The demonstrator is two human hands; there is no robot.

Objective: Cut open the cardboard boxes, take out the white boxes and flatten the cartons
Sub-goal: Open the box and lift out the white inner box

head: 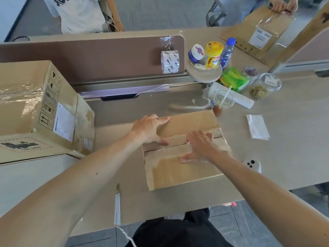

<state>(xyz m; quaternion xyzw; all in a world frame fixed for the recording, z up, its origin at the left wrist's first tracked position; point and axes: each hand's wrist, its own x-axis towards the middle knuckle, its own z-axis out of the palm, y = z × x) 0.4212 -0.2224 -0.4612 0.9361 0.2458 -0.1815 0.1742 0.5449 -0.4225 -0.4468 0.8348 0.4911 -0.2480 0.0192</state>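
Note:
A brown cardboard box (178, 172) lies on the desk in front of me, its two top flaps meeting at a taped middle seam that looks slit. My left hand (148, 129) rests on the far flap at its left edge, thumb at the seam and fingers spread over the flap's corner. My right hand (201, 146) lies on the seam's right part, fingers reaching into or pressing along the gap; it is blurred. A utility knife (117, 205) lies on the desk near the front edge, left of the box. No white box shows.
A large taped carton (35, 104) stands on a cabinet at left. A desk divider (89, 57) runs behind, with a tape roll (170, 62). Bottles, snacks, a cup (223, 100), a power strip and a white device (252, 164) crowd the right. Other people handle a flat carton (256, 32) beyond.

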